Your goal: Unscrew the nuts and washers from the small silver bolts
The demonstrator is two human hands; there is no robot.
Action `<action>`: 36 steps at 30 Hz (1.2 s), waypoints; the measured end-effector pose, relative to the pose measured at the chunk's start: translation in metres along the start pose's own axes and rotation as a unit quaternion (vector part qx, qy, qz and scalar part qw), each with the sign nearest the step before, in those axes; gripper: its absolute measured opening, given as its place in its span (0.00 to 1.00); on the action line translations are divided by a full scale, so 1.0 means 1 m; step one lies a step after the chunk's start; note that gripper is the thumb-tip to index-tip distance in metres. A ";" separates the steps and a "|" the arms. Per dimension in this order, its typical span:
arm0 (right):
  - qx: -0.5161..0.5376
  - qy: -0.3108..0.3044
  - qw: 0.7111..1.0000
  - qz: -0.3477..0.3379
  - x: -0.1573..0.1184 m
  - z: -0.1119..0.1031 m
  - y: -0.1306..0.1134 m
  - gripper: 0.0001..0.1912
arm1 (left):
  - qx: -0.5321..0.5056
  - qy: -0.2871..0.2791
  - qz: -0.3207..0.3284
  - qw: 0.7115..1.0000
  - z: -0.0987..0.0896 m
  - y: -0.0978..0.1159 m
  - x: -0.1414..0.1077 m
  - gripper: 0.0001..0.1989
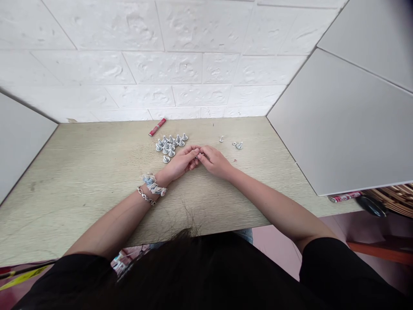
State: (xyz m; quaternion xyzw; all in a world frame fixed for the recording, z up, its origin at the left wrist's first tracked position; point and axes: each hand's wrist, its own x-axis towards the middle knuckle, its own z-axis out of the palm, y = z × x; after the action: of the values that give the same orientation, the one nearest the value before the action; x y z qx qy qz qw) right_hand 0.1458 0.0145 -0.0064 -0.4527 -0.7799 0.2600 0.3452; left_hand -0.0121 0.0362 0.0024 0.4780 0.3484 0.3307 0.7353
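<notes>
My left hand (pixel 184 162) and my right hand (pixel 214 162) meet over the middle of the table, fingertips together. Between them a sliver of a small metal bolt (pixel 198 156) shows, mostly covered by the fingers. My left hand is closed around it, thumb on top; my right thumb and fingers pinch it from the other side. Just beyond my left hand stands a cluster of several bolts with washers (pixel 166 145), shanks pointing up. Off to the right of my right hand are a lone bolt (pixel 221 139), a nut (pixel 234 144) and a bolt with a washer (pixel 239 145).
A red tube (pixel 157 127) lies behind the cluster on the wooden table (pixel 106 181). A white brick-patterned wall (pixel 145 69) closes off the back, with grey panels (pixel 348 112) at the sides. Another red tube (pixel 345 196) and a woven basket (pixel 395 199) are at far right.
</notes>
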 end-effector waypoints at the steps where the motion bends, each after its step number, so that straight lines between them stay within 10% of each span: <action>1: 0.010 0.005 1.000 0.013 -0.001 0.000 -0.001 0.04 | 0.002 0.000 0.000 1.000 0.000 0.000 0.000 0.15; 15: 0.001 -0.005 1.000 -0.006 0.004 0.000 0.002 0.21 | 0.006 0.002 0.002 1.000 0.000 -0.001 0.001 0.14; 21: 0.029 -0.001 0.999 0.017 0.000 0.000 -0.001 0.04 | 0.008 0.002 0.000 1.000 0.000 -0.001 0.000 0.14; 36: -0.023 -0.011 1.000 -0.013 0.003 0.001 0.004 0.19 | 0.022 0.003 0.001 1.000 0.001 0.000 0.001 0.12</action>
State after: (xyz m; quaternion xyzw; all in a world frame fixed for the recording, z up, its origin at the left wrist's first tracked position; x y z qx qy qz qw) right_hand 0.1458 0.0186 -0.0089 -0.4473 -0.7953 0.2423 0.3296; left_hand -0.0103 0.0364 0.0027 0.4936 0.3578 0.3253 0.7228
